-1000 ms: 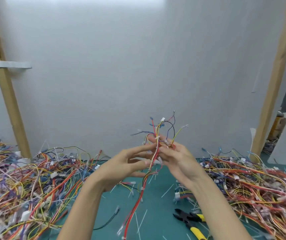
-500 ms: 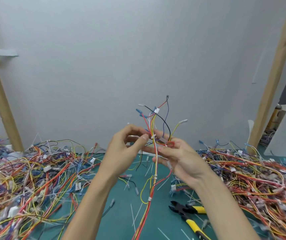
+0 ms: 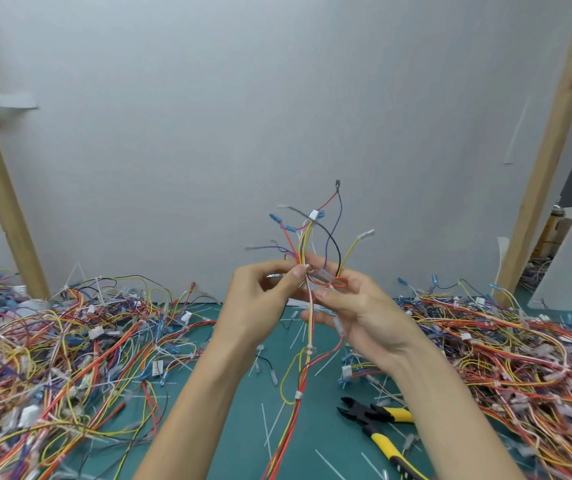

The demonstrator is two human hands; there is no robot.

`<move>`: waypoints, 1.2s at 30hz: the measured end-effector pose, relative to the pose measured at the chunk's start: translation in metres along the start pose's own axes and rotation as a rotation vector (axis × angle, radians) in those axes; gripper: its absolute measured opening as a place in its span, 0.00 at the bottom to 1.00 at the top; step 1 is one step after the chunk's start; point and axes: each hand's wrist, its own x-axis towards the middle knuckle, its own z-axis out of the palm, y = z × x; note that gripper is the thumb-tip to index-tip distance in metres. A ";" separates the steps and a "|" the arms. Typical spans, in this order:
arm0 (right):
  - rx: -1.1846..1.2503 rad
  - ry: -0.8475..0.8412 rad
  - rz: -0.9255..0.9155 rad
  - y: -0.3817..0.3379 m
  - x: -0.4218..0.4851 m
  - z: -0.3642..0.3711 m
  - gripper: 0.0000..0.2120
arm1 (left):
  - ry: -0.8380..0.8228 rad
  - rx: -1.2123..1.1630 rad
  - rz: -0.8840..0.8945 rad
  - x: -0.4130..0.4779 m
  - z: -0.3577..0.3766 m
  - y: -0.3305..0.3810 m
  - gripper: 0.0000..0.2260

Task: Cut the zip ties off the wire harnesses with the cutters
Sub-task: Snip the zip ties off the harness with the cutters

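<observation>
The black-headed, yellow-handled cutters lie nearest to me on the green cutting mat, untouched by either hand, with their jaws pointing left. Just left of the cutters, thin white cut-off tie strips are scattered over the mat. Left of and above the cutters, both my forearms reach up to one multicoloured wire harness of red, yellow, white and black leads, which I hold off the mat. Its tail hangs down past the cutters' left side, and a small white zip tie binds it there, with another tie lower down. My left hand pinches the harness between thumb and forefinger at the top of the bundle. My right hand, straight above the cutters, has its fingers curled behind the wires and its thumb pressed on the front, so both hands grip the same harness. Above my fingers the loose ends fan out, tipped with blue and white connectors. Far left of the cutters spreads a tangled heap of harnesses, and just right of them a second heap. Beyond the cutters rises a plain grey wall, with a slanting wooden post at its left and another wooden post at its right.
</observation>
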 end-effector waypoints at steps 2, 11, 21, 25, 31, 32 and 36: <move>0.025 0.005 0.007 -0.001 0.000 -0.001 0.19 | -0.001 -0.056 -0.008 -0.001 0.003 0.000 0.07; 0.127 0.007 0.040 -0.001 0.001 0.000 0.20 | 0.016 -0.141 -0.052 0.000 0.001 0.002 0.08; 0.137 0.041 0.067 0.001 0.002 -0.005 0.23 | 0.075 -0.078 0.021 0.000 0.003 -0.001 0.05; -0.003 -0.012 0.208 0.000 -0.002 -0.005 0.18 | 0.150 -0.079 0.006 0.000 0.003 -0.001 0.04; -0.057 -0.191 0.343 -0.008 -0.011 -0.012 0.19 | 0.269 -0.027 0.040 0.000 0.002 -0.001 0.03; -0.078 -0.226 0.350 -0.009 -0.013 -0.012 0.22 | 0.294 -0.017 0.042 0.000 0.001 -0.001 0.03; -0.133 -0.310 0.339 -0.009 -0.017 -0.010 0.28 | 0.355 -0.017 0.066 0.000 0.000 -0.002 0.03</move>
